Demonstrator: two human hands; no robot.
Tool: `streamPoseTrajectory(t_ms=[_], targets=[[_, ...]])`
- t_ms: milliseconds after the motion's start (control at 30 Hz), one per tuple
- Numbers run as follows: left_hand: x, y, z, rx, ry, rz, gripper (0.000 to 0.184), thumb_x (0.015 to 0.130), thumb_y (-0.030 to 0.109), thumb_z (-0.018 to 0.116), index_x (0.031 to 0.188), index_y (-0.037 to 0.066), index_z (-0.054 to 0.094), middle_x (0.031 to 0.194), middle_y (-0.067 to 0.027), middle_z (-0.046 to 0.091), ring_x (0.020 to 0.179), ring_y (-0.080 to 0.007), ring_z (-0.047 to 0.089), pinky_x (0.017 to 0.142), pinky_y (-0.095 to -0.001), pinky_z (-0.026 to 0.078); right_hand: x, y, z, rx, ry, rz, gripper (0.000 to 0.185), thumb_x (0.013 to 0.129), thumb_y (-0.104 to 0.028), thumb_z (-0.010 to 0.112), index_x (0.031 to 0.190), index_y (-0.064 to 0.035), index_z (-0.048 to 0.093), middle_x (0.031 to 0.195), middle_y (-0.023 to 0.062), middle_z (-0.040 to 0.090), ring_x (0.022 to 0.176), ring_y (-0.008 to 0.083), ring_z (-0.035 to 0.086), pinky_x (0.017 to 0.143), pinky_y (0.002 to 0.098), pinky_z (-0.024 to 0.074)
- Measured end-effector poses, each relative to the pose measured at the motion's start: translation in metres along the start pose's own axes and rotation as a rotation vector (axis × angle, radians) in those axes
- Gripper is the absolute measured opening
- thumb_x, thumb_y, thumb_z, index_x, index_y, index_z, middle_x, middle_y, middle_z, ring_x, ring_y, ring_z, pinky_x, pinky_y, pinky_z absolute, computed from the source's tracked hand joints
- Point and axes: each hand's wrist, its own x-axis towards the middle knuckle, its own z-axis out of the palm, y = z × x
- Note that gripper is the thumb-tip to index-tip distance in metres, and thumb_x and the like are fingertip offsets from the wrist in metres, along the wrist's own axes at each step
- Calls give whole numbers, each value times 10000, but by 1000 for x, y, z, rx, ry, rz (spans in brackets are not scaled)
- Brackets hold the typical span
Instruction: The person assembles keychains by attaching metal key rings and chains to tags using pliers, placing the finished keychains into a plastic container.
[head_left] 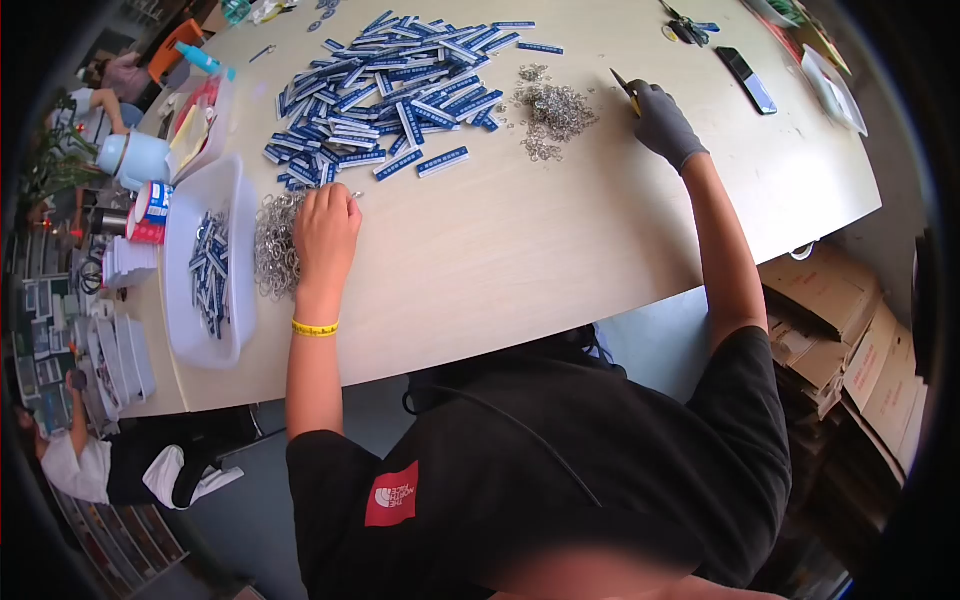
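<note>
My left hand [328, 228], bare with a yellow wristband, is at the right edge of a pile of metal key rings [275, 245]. Its fingers are curled closed; a tiny shiny bit shows by them, too small to name. In a grey glove, my right hand [668, 125] grips pliers [622, 80] whose dark, pointed jaws stick out up and left. Beside the pliers lies a heap of small silver metal rings [558, 112]. Between the hands, further back, is a large pile of blue and white printed tags [385, 90].
A translucent bin [240, 300] holding more tags stands left on the table [520, 260]. A phone [746, 80] and more tools [686, 25] lie at the back right. Cardboard [825, 300] is stacked beside the table. Other people [85, 465] are at the left.
</note>
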Motion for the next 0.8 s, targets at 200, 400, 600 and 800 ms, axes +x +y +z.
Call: streamPoseTrajectory(t_ms=[200,400,600,800], targets=[[-17,19,2,-461,41,-154,143,848,31,670,932,59,558,852,-93,650,764,-254,658,670,-372,515,45,-72,0,156,80,-475,369,787,-30,583,1154,-64,563,1139,211,594,1095,415,569,946,466,469],[-23,38,18,-670,176,-182,243,862,13,684,1092,43,610,926,-114,688,751,-238,680,670,-350,545,101,-119,34,4,-128,-666,396,807,-124,623,1193,-56,567,1104,224,650,1082,406,600,950,462,474],[-29,26,20,-1324,182,-383,85,924,23,652,997,4,611,1004,-111,709,860,-173,702,779,-297,579,80,-115,28,-28,-221,-652,338,813,-125,619,1145,-86,566,1091,209,636,1086,396,583,930,456,464],[-27,17,4,-2056,83,-587,103,985,103,596,1052,25,595,1048,-156,701,932,-206,701,867,-337,589,14,-136,-8,294,-157,-575,361,897,-124,636,1233,-86,510,1191,151,601,1141,321,587,945,401,476]])
